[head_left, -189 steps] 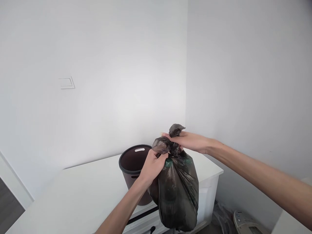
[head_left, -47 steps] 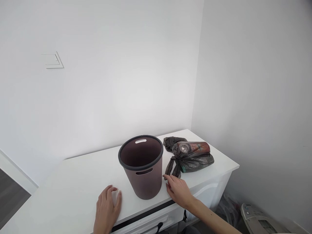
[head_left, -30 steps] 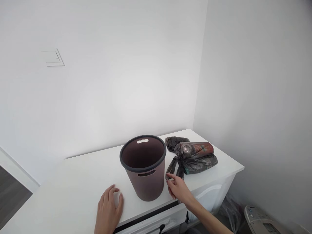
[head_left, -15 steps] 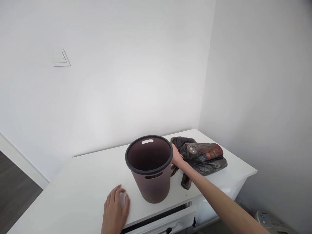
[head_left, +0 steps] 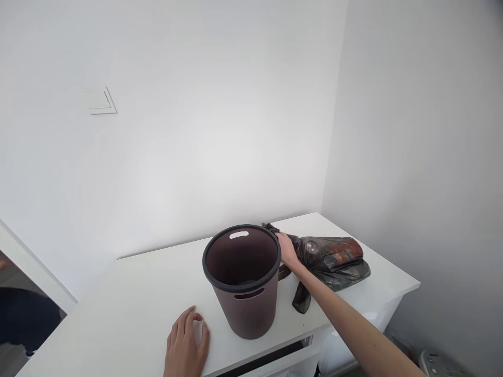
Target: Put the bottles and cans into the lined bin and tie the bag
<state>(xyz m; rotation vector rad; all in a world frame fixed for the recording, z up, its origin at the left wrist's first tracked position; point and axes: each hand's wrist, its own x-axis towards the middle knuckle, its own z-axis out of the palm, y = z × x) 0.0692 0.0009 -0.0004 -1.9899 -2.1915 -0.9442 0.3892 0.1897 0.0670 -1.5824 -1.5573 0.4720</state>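
A brown wastebasket (head_left: pixel 251 314) with a dark rim and cut-out handles stands upright on the white cabinet top (head_left: pixel 149 293). My left hand (head_left: pixel 184 340) rests on the surface to its left, fingers loosely curved and apart, holding nothing. Just behind the basket's right side, my right hand (head_left: pixel 287 250) grips the gathered part of a dark, see-through plastic bag (head_left: pixel 341 277); its fingertips are partly hidden. A red cylindrical item (head_left: pixel 346 251) and a round shiny object (head_left: pixel 312 246) show through the bag's film.
A drawer (head_left: pixel 286 361) stands partly pulled out below the front edge. White walls close off the back and right, with a light switch (head_left: pixel 102 100) at left. Someone's dark clothing (head_left: pixel 27 317) shows at lower left, and a grey appliance (head_left: pixel 436 364) at lower right.
My right hand has drawn the bag's gathered end back and left behind the basket, stretching the bag out. A person has come into view at lower left. My left hand stays put.
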